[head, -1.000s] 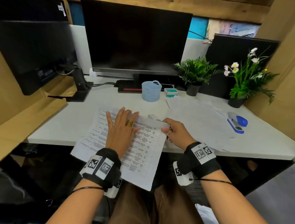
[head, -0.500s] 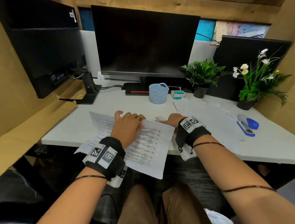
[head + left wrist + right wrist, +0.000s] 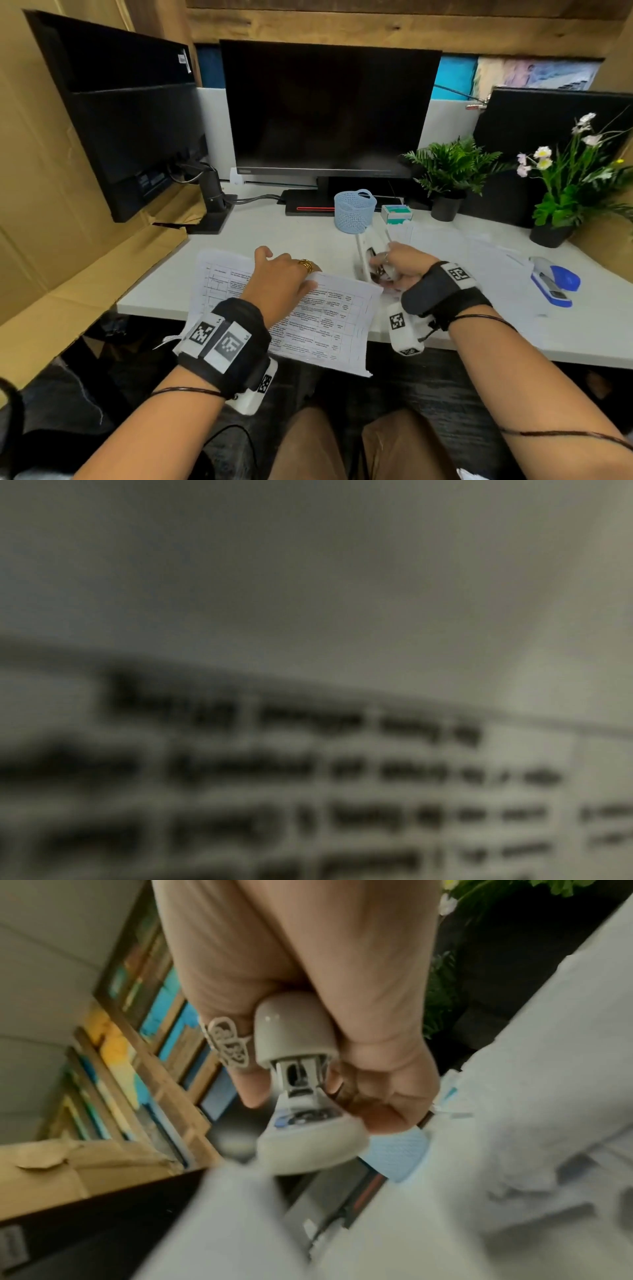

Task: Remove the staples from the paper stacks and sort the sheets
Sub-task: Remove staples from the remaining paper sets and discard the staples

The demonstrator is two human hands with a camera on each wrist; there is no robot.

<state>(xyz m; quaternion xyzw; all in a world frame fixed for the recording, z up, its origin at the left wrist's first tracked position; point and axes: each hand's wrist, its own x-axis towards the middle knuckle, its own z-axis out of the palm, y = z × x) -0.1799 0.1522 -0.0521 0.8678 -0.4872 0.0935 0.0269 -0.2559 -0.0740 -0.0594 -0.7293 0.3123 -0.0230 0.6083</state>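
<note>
Our right hand (image 3: pixel 399 263) grips the white staple remover (image 3: pixel 363 255), upright just off the right edge of the stapled stack (image 3: pixel 322 318), which our left hand (image 3: pixel 281 277) presses to the tabletop (image 3: pixel 274 233), fingers curled at the far edge.

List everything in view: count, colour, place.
printed stack: 1, white, desk front, overhanging edge
loose sheets: several, white, desk right
staple remover: 1, white and metal, in right hand
stapler: 1, blue and white, desk right
basket: 1, light blue, before centre monitor
small box: 1, green and white, beside basket
monitors: 3, black, desk back
plants: 2, green, black pots, right back
desk: 1, white
left hand: rests on stack
right hand: grips remover
</note>
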